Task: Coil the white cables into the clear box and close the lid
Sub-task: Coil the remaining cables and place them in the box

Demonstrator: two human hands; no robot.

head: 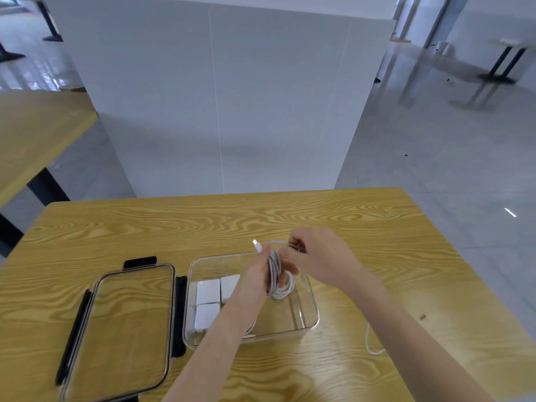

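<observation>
A coiled white cable (pixel 279 281) hangs in loops over the clear box (pixel 311 307). My left hand (pixel 255 278) grips the coil from the left. My right hand (pixel 316 258) pinches the cable's free end near its plug (pixel 257 245), which sticks up above the coil. The clear box stands open on the wooden table, holding three white chargers (pixel 208 291) in its left half. Its clear lid (pixel 124 329) with black latches lies flat to the left of the box. A second white cable (pixel 372 342) lies on the table to the right, partly hidden by my right forearm.
The wooden table (pixel 362 227) stretches beyond and to the right of the box. A white partition (pixel 220 97) stands right behind its far edge. Another wooden table (pixel 32 132) is at the left, with grey floor at the right.
</observation>
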